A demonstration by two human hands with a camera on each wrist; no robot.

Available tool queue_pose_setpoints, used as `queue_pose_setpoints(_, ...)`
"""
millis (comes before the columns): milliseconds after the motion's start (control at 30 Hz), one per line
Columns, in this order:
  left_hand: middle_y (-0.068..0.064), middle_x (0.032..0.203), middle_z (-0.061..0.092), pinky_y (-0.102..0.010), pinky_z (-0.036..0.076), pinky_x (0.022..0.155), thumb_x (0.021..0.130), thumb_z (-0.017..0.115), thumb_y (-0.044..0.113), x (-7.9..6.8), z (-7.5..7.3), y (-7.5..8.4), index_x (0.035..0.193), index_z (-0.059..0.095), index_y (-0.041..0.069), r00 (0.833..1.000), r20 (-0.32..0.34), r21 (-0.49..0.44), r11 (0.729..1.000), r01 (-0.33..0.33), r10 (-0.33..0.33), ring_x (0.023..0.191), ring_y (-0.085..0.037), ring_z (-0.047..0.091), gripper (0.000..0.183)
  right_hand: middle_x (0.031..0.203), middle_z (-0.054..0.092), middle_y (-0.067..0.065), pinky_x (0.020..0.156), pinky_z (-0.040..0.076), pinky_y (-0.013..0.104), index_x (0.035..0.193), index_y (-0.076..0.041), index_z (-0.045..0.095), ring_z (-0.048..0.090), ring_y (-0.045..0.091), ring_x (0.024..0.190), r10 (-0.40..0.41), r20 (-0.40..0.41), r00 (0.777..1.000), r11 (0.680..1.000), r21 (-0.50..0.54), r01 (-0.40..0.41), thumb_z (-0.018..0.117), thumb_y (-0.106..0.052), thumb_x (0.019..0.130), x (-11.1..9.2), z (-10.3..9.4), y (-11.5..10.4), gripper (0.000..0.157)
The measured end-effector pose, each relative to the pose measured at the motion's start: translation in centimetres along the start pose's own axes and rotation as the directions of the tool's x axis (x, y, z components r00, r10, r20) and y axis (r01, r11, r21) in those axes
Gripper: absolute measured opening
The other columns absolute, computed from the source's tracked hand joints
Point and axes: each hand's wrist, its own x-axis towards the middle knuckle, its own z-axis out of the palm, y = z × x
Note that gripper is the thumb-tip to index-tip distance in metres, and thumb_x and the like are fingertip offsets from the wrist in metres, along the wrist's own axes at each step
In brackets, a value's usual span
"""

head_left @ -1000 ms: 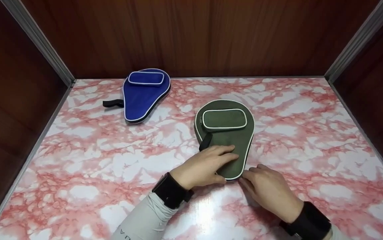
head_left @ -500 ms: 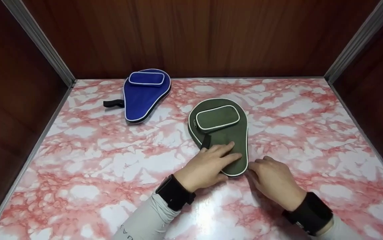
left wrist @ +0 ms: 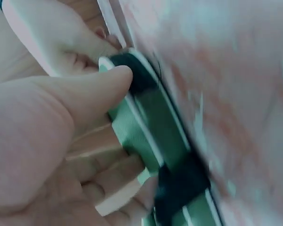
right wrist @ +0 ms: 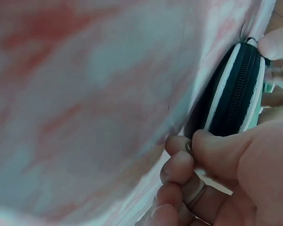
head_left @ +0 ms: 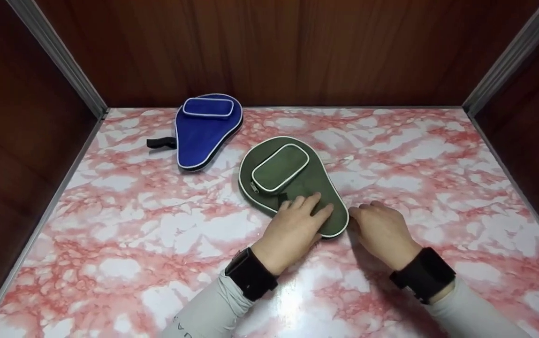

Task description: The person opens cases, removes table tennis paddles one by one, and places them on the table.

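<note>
A green table tennis paddle case (head_left: 297,188) with white piping lies on the table, its narrow end towards me at the right. My left hand (head_left: 292,230) rests across its narrow part, fingers spread over the top. In the left wrist view the thumb (left wrist: 101,92) presses the case's side near the narrow end. A black strap (left wrist: 184,183) sticks out at that side. My right hand (head_left: 384,227) is beside the narrow end. In the right wrist view its thumb and forefinger pinch a small metal zipper pull (right wrist: 188,147), mostly covered, beside the black zipper (right wrist: 238,89).
A blue paddle case (head_left: 201,136) with a black strap (head_left: 160,142) lies at the back left of the marbled red-and-white table (head_left: 133,225). Dark wooden panels (head_left: 278,51) stand at the back and on both sides.
The green case has turned counterclockwise, its wide end swinging left. My right hand has moved away from me along its edge. My left hand stays on top. The blue case lies where it was.
</note>
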Motion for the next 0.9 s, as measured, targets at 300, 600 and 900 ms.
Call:
queue_pose_setpoints(300, -0.022, 0.168, 0.047, -0.055, 0.039, 0.125, 0.104, 0.075, 0.018, 0.1, 0.1, -0.9, 0.157, 0.063, 0.016, 0.999, 0.048, -0.091, 0.996, 0.024, -0.020, 0.154, -0.046, 0.044, 0.054, 0.078, 0.071, 0.012, 0.060, 0.056, 0.055, 0.083, -0.010, 0.072, 0.066, 0.037, 0.076, 0.005, -0.042, 0.999, 1.000, 0.028, -0.004, 0.080, -0.001, 0.093, 0.6, 0.3, 0.5, 0.016)
queue_pose_setpoints(600, -0.021, 0.165, 0.050, -0.054, 0.041, 0.124, 0.103, 0.076, 0.018, 0.1, 0.3, -0.9, 0.155, 0.064, 0.016, 0.999, 0.026, -0.063, 0.997, 0.035, -0.034, 0.151, -0.043, 0.049, 0.053, 0.074, 0.066, 0.011, 0.063, 0.056, 0.054, 0.084, -0.010, 0.071, 0.065, 0.037, 0.075, -0.019, -0.036, 0.999, 1.000, 0.021, 0.019, 0.081, -0.006, 0.096, 0.0, 0.3, 0.0, 0.016)
queue_pose_setpoints(900, -0.020, 0.165, 0.050, -0.053, 0.041, 0.124, 0.101, 0.079, 0.019, 0.1, 0.4, -1.0, 0.155, 0.063, 0.016, 1.000, 0.019, -0.067, 0.997, 0.026, -0.025, 0.151, -0.042, 0.049, 0.056, 0.069, 0.064, 0.002, 0.061, 0.054, 0.049, 0.075, -0.016, 0.063, 0.061, 0.030, 0.070, -0.014, -0.015, 1.000, 0.998, 0.057, 0.015, 0.079, -0.013, 0.099, -1.4, 0.3, -0.9, 0.029)
